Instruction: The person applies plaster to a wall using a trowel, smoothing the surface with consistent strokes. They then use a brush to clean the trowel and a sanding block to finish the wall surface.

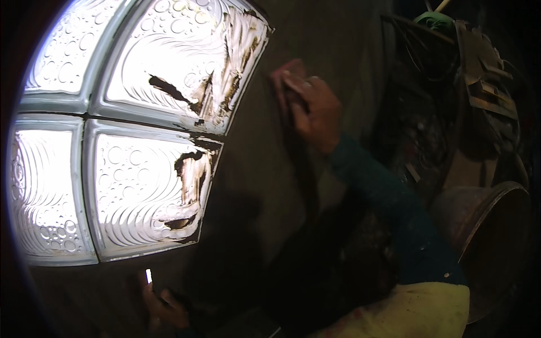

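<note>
My right hand (316, 107), in a dark green sleeve, presses a flat reddish pad (276, 83) against the dark wall (248, 163). Its fingers lie closed over the pad, and I cannot tell whether it is a sponge or a cloth. To the left, bright glass blocks (135, 169) with moulded circles and ripples are set in the wall. Brown and whitish smears (236, 50) cover their right edges. Low on the left, my left hand (166, 308) is closed in shadow below the blocks. A small bright strip (149, 276) shows at its fingertips; what it belongs to is unclear.
A large round bucket or drum (484, 225) lies with its opening showing at the right. Behind it, boards (487, 73) and a green object (435, 21) with a wooden handle stand in the dim upper right. A yellow garment (406, 310) covers my upper arm.
</note>
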`<state>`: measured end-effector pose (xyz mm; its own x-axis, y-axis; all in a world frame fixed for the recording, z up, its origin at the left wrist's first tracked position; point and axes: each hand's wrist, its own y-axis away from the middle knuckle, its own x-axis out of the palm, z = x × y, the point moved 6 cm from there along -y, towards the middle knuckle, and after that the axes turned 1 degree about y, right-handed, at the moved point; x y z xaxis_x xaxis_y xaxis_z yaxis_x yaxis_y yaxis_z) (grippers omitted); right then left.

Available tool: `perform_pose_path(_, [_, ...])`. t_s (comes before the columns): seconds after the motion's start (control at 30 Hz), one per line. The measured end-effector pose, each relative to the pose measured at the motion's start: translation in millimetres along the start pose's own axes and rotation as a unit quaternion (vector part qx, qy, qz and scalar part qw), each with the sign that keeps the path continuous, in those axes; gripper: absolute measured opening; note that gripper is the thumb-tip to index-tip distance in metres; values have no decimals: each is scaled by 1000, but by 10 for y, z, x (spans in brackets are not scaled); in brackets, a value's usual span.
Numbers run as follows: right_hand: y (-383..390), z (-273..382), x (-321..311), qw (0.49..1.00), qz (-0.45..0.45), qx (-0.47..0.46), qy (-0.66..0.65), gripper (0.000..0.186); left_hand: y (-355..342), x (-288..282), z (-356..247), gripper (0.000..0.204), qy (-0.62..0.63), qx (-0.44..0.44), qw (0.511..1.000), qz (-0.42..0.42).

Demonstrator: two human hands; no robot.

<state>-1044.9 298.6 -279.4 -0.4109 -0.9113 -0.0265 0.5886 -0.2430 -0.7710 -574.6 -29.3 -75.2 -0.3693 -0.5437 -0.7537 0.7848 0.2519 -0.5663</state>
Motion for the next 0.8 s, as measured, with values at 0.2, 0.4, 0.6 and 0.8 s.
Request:
perform_pose_path(0.2, [-440,-354,226,981,-62,183,-31,32,-113,-116,-337,65,15,-22,1000,-14])
perform_pose_path(0.4, [563,343,1,980,0,162,-116,34,-192,-96,-322,66,49,-14,999,-8])
perform_pose_path(0.6, [265,716,30,996,29,37,-75,32,-138,-31,-349,65,35,-3,999,-42])
perform_pose_path(0.8, [512,377,113,892,-108,353,-263,38,-118,-106,-348,64,27,5,999,-33])
